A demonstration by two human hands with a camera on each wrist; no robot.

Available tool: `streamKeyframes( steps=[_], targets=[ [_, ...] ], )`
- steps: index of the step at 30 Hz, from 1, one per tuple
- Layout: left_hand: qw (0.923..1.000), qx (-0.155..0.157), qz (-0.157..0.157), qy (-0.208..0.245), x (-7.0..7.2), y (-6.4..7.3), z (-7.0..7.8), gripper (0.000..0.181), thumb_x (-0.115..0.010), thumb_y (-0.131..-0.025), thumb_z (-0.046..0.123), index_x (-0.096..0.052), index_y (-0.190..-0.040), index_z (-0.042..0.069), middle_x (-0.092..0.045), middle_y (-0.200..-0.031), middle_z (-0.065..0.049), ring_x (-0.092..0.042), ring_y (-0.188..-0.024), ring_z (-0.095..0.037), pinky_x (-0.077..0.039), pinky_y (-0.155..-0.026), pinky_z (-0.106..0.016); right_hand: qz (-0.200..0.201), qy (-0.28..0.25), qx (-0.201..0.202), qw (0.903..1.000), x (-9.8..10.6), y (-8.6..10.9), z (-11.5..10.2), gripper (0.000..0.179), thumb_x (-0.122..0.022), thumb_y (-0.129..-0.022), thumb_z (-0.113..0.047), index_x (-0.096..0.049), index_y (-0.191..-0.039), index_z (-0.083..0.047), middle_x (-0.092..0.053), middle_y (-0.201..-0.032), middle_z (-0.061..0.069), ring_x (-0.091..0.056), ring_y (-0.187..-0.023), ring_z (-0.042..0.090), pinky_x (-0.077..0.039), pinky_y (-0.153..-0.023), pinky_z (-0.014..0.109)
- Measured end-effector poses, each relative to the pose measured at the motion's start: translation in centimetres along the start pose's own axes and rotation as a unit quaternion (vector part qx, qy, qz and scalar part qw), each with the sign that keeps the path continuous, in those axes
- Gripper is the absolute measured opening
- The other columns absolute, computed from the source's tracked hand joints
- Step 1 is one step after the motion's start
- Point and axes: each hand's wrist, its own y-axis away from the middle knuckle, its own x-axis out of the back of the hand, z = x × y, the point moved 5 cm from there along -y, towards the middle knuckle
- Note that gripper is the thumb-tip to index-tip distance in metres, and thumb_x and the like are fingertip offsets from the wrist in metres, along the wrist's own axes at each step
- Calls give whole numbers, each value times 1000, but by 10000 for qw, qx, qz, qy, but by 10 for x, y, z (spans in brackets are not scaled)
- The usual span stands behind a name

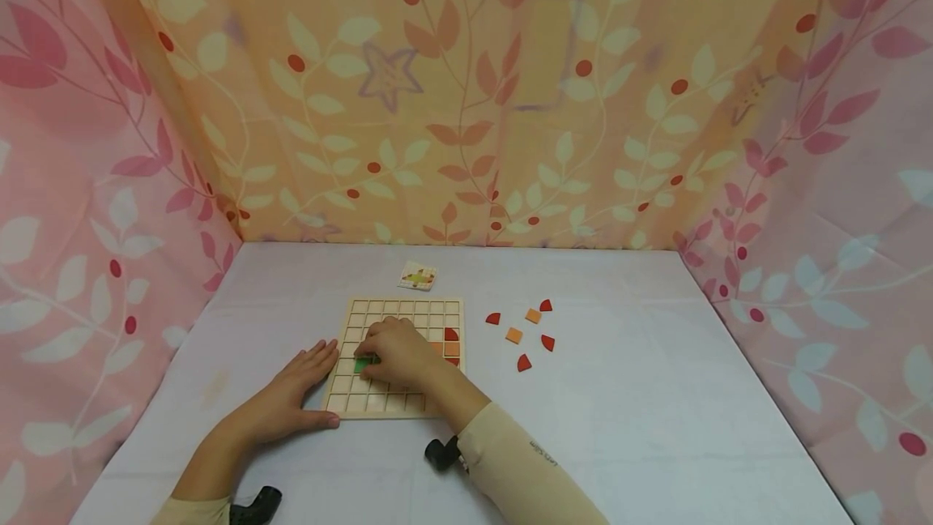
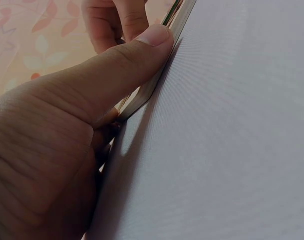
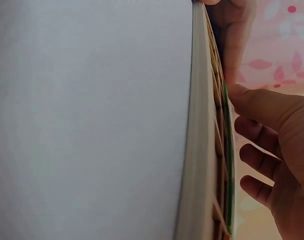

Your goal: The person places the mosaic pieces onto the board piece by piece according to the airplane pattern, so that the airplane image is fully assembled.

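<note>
A wooden grid board [image 1: 372, 403] lies flat on the table. My left hand [image 1: 291, 395] rests at its left side, fingers straight along the edge and thumb at the near left corner. In the left wrist view, that thumb [image 2: 116, 60] lies against the board's edge. Over the middle of the board, my right hand [image 1: 401, 355] pinches a green piece [image 1: 361, 364] at the left of the grid between thumb and fingers. Seen edge-on in the right wrist view, green pieces [image 3: 229, 165] form a row on the board. The right hand covers most of this row.
Red quarter-circle pieces [image 1: 524, 363] and orange squares [image 1: 513, 335] lie loose to the board's right. Red and orange pieces [image 1: 452, 349] sit in its right columns. A small pattern card [image 1: 418, 275] lies behind it. Patterned cloth [image 1: 466, 144] walls off the back and sides.
</note>
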Motion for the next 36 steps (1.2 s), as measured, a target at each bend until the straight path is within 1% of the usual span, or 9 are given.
streamKeyframes(
  steps=[5,8,12,18,24,26,30,32,36],
  targets=[
    [10000,-17,26,-11,0,0,0,116,-81,-74,65,-33,-159,2,-26,-169,-12,-17,-156,-41,11,-116,-6,79,153,86,9998,12,3,-2,30,-76,-92,-39,-77,-120,-30,-68,-110,-15,-55,-101,6,-46,-90,29],
    [9999,-90,82,-14,1,1,1,115,-81,-75,64,-34,-158,1,-27,-168,-14,-18,-156,-42,11,-117,-7,160,207,140,9996,22,5,-3,30,-75,-92,-38,-77,-120,-29,-69,-113,-14,-58,-106,8,-48,-93,31],
    [9999,-79,76,-33,1,1,0,115,-81,-74,64,-33,-159,1,-26,-169,-14,-17,-156,-41,10,-117,-7,214,180,140,9995,33,11,-3,29,-74,-94,-38,-76,-122,-30,-69,-117,-13,-58,-114,10,-48,-98,34],
    [10000,64,-10,4,0,0,-1,116,-81,-74,65,-33,-159,3,-24,-170,-11,-15,-157,-39,11,-117,-6,420,148,200,9988,54,24,1,30,-76,-92,-38,-77,-120,-27,-69,-114,-11,-59,-111,12,-48,-97,33],
    [9999,131,-26,-8,-1,-1,0,116,-82,-74,64,-32,-160,4,-24,-170,-10,-15,-158,-38,11,-116,-6,565,82,292,9979,72,38,12,28,-76,-93,-35,-77,-119,-27,-68,-115,-10,-58,-112,12,-47,-98,33],
    [9999,129,-28,-15,0,-1,1,116,-82,-74,64,-32,-160,4,-23,-170,-10,-14,-158,-38,11,-116,-6,598,68,277,9978,78,43,17,27,-76,-93,-34,-77,-119,-27,-68,-114,-10,-58,-113,12,-46,-100,35],
    [9999,101,-6,-28,0,0,2,116,-82,-74,63,-32,-160,3,-23,-170,-11,-15,-157,-38,10,-117,-7,705,86,279,9971,91,56,27,27,-77,-92,-31,-77,-119,-26,-68,-112,-10,-58,-110,12,-46,-98,37],
    [9999,98,-4,-47,0,0,2,116,-83,-74,63,-32,-160,3,-23,-170,-11,-15,-157,-39,11,-117,-7,769,81,265,9967,97,63,32,28,-78,-92,-30,-77,-119,-25,-68,-112,-9,-58,-109,13,-46,-96,38],
    [9999,116,2,-63,0,0,2,116,-83,-73,62,-32,-159,3,-24,-170,-12,-16,-157,-39,11,-116,-6,906,14,152,9958,106,75,44,28,-79,-91,-28,-77,-118,-23,-68,-111,-9,-57,-111,15,-45,-98,39]
  ],
)
